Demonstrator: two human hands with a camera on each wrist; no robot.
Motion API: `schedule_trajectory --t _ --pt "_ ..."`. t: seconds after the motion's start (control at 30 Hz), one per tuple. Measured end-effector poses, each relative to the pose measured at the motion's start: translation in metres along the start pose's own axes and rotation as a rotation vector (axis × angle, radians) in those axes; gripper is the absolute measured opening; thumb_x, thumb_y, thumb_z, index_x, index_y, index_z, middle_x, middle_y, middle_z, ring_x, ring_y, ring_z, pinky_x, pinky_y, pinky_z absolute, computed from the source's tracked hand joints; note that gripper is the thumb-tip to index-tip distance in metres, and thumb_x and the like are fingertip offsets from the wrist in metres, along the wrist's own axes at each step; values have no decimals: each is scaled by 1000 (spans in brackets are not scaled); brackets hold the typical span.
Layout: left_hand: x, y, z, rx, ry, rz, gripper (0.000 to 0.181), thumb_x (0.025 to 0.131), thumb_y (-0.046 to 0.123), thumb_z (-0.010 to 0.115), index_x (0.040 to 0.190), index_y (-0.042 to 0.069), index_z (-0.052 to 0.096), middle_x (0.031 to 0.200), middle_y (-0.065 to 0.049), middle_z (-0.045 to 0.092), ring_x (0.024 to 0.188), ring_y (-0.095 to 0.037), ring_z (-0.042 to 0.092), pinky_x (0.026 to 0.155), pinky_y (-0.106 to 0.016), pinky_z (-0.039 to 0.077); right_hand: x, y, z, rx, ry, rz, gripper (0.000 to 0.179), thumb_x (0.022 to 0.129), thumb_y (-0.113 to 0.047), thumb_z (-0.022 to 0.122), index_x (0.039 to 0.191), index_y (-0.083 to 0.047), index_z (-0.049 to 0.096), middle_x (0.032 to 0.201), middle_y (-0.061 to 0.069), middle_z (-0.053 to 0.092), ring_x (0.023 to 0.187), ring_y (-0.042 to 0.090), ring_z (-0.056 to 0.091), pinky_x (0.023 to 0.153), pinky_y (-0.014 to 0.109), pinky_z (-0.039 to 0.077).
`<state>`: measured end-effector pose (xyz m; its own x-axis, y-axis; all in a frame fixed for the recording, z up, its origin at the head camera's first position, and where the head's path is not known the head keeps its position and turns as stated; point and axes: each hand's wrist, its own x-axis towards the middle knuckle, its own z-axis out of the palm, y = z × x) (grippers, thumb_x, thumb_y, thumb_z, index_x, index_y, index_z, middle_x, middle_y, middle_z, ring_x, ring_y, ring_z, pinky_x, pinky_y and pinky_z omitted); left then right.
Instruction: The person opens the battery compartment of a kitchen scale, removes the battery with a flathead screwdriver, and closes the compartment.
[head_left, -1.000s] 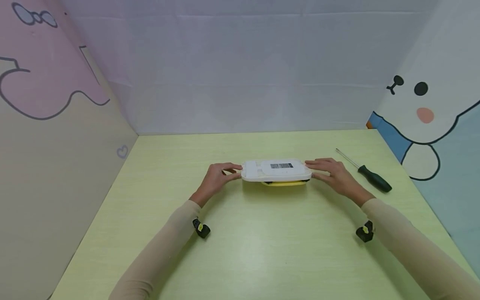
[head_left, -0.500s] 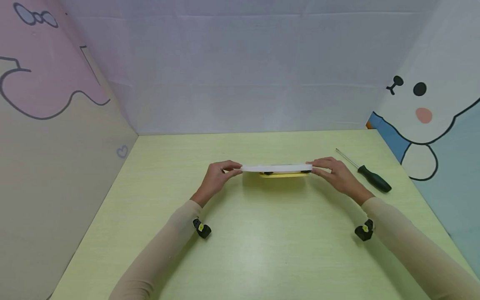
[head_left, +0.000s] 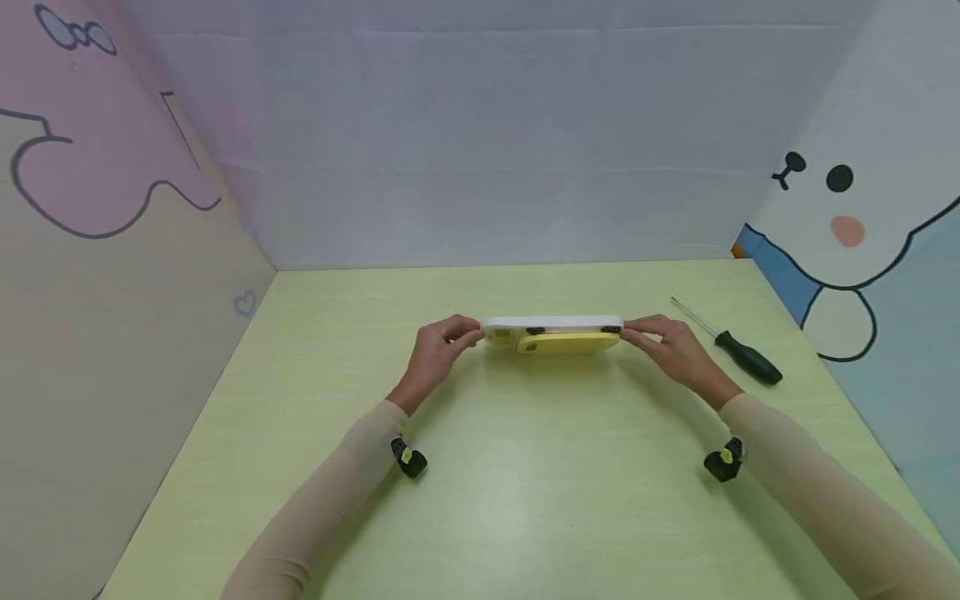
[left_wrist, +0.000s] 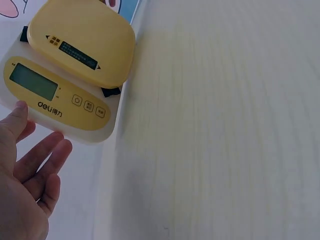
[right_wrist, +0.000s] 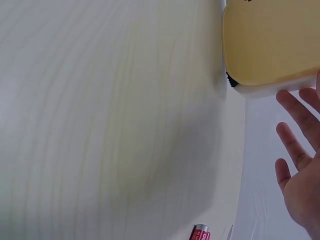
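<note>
Both hands hold a digital kitchen scale (head_left: 570, 342) by its two ends, tilted on its long edge. It has a white body, a yellow weighing plate (left_wrist: 82, 42) and a yellow panel with a display (left_wrist: 34, 81), buttons and a "deli" mark. My left hand (head_left: 437, 354) pinches the end beside the display, its thumb on the front edge in the left wrist view. At the plate end, my right hand (head_left: 673, 352) pinches the other side; its lower fingers spread away from the body in the right wrist view. The scale's underside is turned out of sight.
A screwdriver (head_left: 750, 358) with a dark green handle lies on the table (head_left: 510, 500) to the right, beyond the right hand. Low in the right wrist view, a red and silver battery (right_wrist: 200, 232) is partly cut off. Printed walls enclose the table's back and sides.
The scale has rolled over between the hands. Its white underside with a label faced up first, then its thin edge, and now the yellow plate and panel show towards the head camera.
</note>
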<state>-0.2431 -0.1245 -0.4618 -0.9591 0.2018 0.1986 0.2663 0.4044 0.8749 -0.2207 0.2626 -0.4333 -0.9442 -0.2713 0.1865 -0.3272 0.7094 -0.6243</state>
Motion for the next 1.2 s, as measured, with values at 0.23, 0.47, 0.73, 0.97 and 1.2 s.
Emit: schedule_trajectory --t 0.23,0.47,0.73,0.97,1.2 --pt "-2 0 6 -43 34 8 21 91 45 65 99 26 68 97 -12 75 89 -30 70 72 -35 51 2 -2 2 33 -2 19 35 101 -34 53 120 -7 64 124 18 65 119 41 56 96 62 41" --pt "-3 4 11 -26 83 42 18 95 37 63 100 20 69 93 -14 75 84 -31 71 62 -28 45 2 -3 6 71 28 41 30 102 -34 51 116 -11 64 117 14 69 115 39 60 95 62 43" --pt "0 7 18 48 173 78 19 96 34 61 101 18 70 91 -9 77 76 -28 72 57 -25 44 0 -8 7 103 15 85 33 100 -38 54 120 -12 61 121 17 67 118 41 60 96 65 42" --pt "1 9 21 78 212 105 17 98 31 59 101 17 68 91 -11 76 71 -26 72 60 -27 47 -2 -8 7 140 6 133 39 97 -44 58 124 -16 60 124 16 66 120 39 59 97 67 39" --pt "6 9 25 141 244 110 18 99 32 57 104 17 66 89 -9 77 68 -26 71 57 -25 44 -2 -9 9 173 13 153 41 94 -41 64 125 -15 60 120 15 68 119 37 60 97 64 41"
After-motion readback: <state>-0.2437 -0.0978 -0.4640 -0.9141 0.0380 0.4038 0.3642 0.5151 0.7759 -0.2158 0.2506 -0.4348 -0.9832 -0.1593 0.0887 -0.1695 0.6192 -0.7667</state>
